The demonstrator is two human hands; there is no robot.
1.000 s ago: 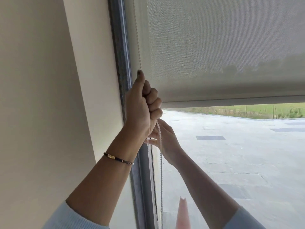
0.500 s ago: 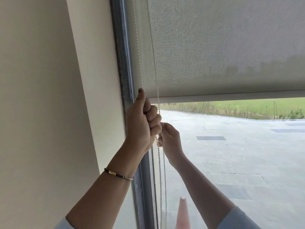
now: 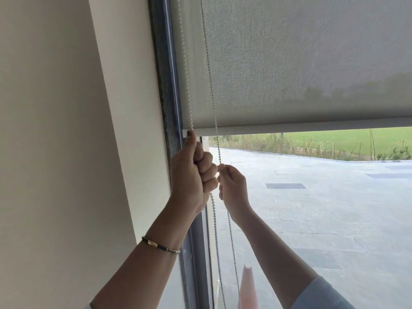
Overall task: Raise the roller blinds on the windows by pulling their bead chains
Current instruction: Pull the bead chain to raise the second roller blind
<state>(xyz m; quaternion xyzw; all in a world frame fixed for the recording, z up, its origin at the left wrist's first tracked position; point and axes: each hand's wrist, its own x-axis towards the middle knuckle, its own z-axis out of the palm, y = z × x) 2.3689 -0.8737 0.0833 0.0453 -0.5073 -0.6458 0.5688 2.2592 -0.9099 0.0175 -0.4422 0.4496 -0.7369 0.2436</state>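
Note:
A grey woven roller blind [image 3: 301,63] covers the upper window; its pale bottom bar [image 3: 312,128] hangs level across the glass. A white bead chain [image 3: 209,70] drops in two strands down the blind's left edge. My left hand [image 3: 192,175] is a fist closed on the left strand, thumb tip touching the bar's left end. Just to its right, my right hand [image 3: 233,188] pinches the right strand between fingertips. Both strands carry on downward below my hands.
A dark window frame [image 3: 169,108] runs up beside a cream wall [image 3: 55,130] on the left. Through the glass lie a paved yard, a grass field and an orange cone [image 3: 247,286] at the bottom. A bracelet sits on my left wrist.
My left hand has come down with the chain, and the blind's bar now sits higher relative to my hands. My right hand moved up beside the left and took the right strand.

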